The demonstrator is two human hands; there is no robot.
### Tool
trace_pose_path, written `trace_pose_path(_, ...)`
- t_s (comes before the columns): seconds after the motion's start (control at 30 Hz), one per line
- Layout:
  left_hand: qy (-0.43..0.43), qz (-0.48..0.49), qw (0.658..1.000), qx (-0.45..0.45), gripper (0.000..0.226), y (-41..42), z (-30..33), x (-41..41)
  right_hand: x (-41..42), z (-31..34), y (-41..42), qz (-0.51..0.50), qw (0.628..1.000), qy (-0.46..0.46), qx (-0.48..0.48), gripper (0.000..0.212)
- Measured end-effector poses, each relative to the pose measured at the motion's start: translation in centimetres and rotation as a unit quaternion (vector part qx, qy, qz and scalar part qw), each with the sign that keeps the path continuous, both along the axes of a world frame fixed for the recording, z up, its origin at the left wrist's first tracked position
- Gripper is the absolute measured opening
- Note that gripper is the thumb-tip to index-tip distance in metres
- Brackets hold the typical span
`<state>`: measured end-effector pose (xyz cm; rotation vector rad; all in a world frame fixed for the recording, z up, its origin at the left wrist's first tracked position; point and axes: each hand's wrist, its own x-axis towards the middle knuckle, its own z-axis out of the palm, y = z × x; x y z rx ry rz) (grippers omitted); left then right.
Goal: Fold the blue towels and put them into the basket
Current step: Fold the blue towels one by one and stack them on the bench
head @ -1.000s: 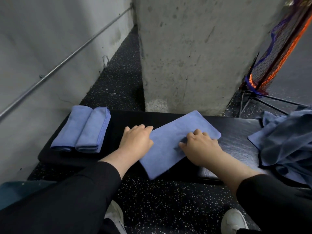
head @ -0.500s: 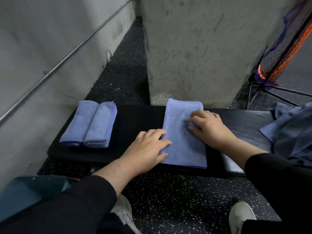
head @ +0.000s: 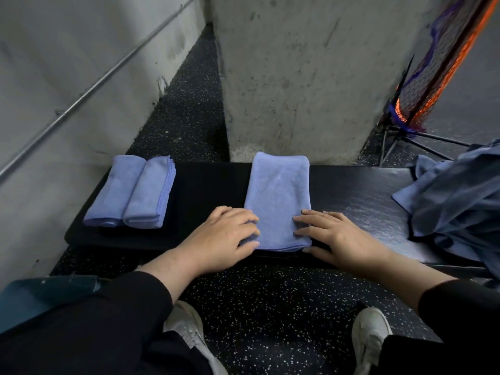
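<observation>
Blue microfibre towel, half-folded (head: 278, 196): had swung from slanted to square on black worktop (head: 351, 190). Left hand (head: 219, 239) and right hand (head: 332, 236) lay flat, fingers straight, pressing near corners. Next fold judged due; no basket seen.

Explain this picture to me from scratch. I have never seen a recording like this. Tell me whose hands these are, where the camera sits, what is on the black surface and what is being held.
There is no machine here. A person wears one wide-angle camera on the head, looking forward and down, so you see their own two arms in black sleeves and, below, their shoes.

In front of them is a low black bench. On its middle lies a blue towel, folded into a long strip that points away from the person. The left hand and the right hand rest on its near corners, one on each side; the fingers are fairly flat, pressing rather than gripping.

At the bench's left end lie two folded towels, side by side. At the right edge is a heap of unfolded blue cloth. Whether anything in view is the basket, I cannot tell.
</observation>
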<state>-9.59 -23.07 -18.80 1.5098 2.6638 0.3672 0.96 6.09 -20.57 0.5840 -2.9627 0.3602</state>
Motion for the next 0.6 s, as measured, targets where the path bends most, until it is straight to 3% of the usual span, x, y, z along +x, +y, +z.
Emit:
trace_pose_path(0.17, 0.011, 0.005, 0.999, -0.034, 0.066, 1.8, 0.5, 1.1, -1.3, 1.4, -1.7, -0.087, 0.991, 0.003, -0.106, 0.032)
trace_pose_path(0.23, -0.001, 0.039, 0.999, -0.011, 0.053, 2.3, 0.2, 0.6, -1.8, 2.2, -1.9, -0.155, 0.972, -0.027, -0.174, 0.032)
trace_pose_path(0.3, -0.036, 0.076, 0.995, 0.061, 0.024, 2.5, 0.5, -0.1, -1.9, 2.9, -1.8, -0.204, 0.950, -0.054, -0.233, 0.031)
trace_pose_path(0.37, -0.131, 0.141, 0.972, 0.133, 0.004, 2.7, 1.3, -0.5, -1.9, 3.2, -1.3, -0.198, 0.952, -0.062, -0.227, 0.029)
trace_pose_path(0.43, -0.211, 0.183, 0.948, 0.153, 0.007, 3.0, 2.1, -0.5, -1.8, 3.2, -0.7, -0.149, 0.971, -0.075, -0.172, 0.025)
trace_pose_path(0.5, -0.236, 0.188, 0.940, 0.159, 0.009, 3.2, 2.6, -0.5, -1.7, 2.9, -0.3, -0.103, 0.983, -0.073, -0.136, 0.020)
trace_pose_path(0.6, -0.260, 0.183, 0.932, 0.176, 0.016, 3.3, 3.4, -0.5, -1.4, 3.5, -0.3, -0.115, 0.965, -0.073, -0.224, 0.008)
